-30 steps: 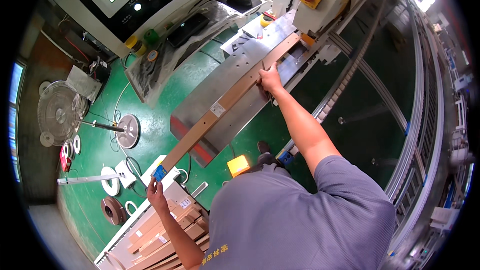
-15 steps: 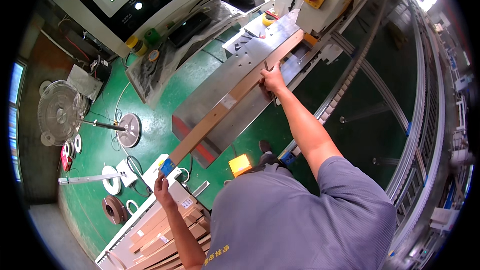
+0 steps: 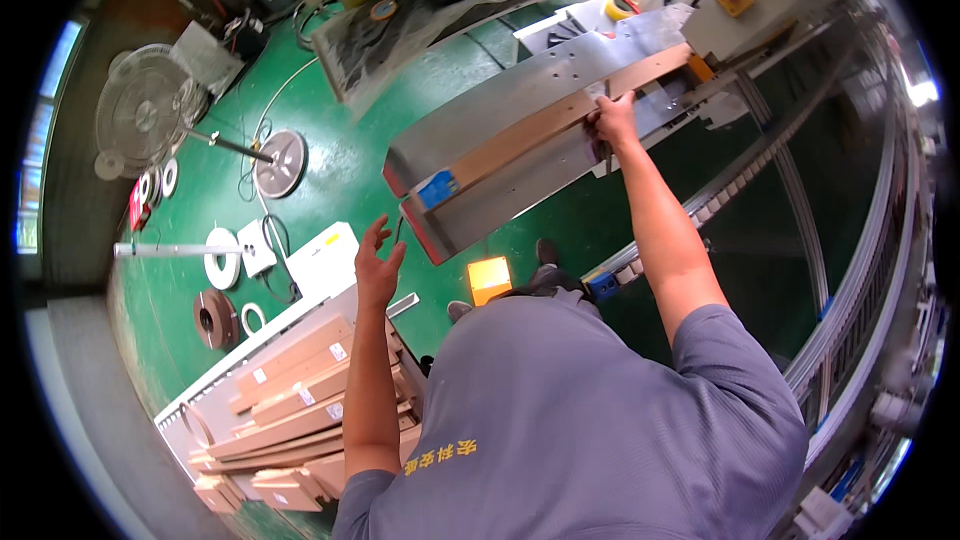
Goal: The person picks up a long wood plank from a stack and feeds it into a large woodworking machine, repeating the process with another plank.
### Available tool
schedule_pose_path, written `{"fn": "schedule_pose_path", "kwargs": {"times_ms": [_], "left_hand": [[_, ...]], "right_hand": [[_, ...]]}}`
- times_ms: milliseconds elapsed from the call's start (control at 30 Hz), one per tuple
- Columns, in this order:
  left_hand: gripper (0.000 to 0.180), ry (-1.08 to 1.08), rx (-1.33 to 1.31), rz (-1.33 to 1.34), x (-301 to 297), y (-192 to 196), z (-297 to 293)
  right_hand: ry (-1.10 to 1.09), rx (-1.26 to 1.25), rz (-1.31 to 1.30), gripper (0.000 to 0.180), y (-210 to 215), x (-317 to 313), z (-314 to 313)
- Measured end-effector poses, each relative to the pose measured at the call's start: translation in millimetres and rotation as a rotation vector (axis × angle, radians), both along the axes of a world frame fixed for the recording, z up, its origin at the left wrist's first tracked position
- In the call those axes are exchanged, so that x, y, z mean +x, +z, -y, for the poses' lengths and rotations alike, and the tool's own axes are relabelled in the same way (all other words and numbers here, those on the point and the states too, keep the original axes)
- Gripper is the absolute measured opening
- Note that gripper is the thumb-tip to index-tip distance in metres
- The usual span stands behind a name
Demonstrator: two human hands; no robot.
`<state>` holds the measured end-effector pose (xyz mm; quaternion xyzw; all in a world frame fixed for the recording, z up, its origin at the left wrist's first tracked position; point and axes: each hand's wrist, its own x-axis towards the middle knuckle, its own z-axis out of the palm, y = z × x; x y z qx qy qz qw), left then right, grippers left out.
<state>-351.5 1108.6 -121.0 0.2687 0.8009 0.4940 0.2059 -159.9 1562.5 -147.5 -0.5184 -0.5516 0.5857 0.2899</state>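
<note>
The person's grey-shirted back [image 3: 590, 420] fills the lower frame, hiding the floor beneath. Upper centre, a long wooden strip [image 3: 540, 130] lies along the metal machine bed [image 3: 500, 110]; the right hand [image 3: 612, 118] presses on it, fingers together. The left hand [image 3: 378, 262] hangs empty, fingers spread, above stacked boards [image 3: 290, 395].

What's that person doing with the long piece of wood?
A person in a grey shirt leans over a metal machine table. Their right hand presses on a long wooden board lying along it, the far end by the machine. Their left hand is open in the air, holding nothing, above a stack of similar wooden boards on a cart.
</note>
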Motion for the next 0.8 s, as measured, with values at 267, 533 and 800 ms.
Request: {"fn": "schedule_pose_path", "kwargs": {"times_ms": [267, 533, 800], "left_hand": [[0.072, -0.047, -0.824, -0.220, 12.9, -111.8, 164.9], [0.061, 0.029, -0.772, -0.219, 47.8, -140.8, 200.5], [0.044, 0.083, -0.789, -0.287, 52.7, -136.9, 188.4]], "right_hand": [[0.003, -0.031, 0.002, 0.050, 10.7, -9.5, 10.1], [-0.024, -0.012, 0.022, 0.047, 9.6, -8.8, 8.8], [-0.040, -0.004, 0.068, 0.034, 4.0, -13.4, 5.0]]}}
